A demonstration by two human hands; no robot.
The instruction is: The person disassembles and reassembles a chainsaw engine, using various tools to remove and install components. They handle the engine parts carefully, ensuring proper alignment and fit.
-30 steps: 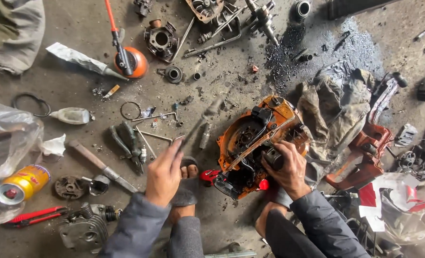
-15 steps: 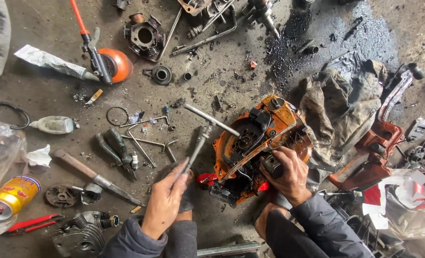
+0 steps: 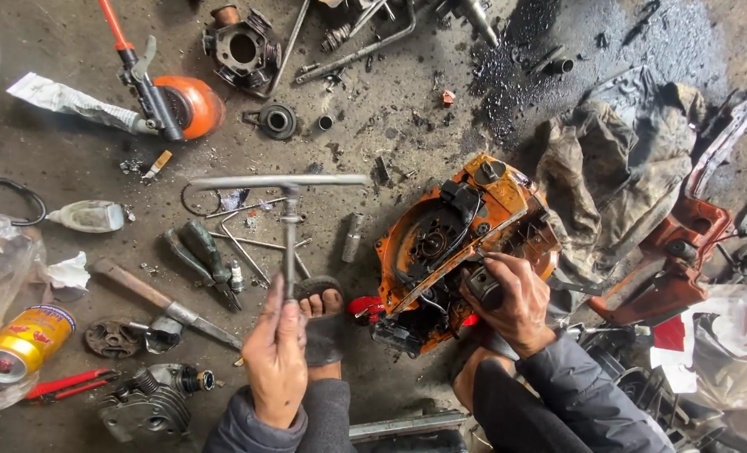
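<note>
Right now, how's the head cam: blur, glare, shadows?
Head view: sharp, no motion blur on the left hand or the T-handle wrench it holds; light flat and soft, shadows faint; wet sheen on the oil patch; edges bow slightly; right hand on the orange engine housing is clear.

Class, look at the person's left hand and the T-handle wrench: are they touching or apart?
Touching. The head view shows the left hand closed around the lower shaft of the T-handle wrench, its fingers wrapped on the metal.
</note>
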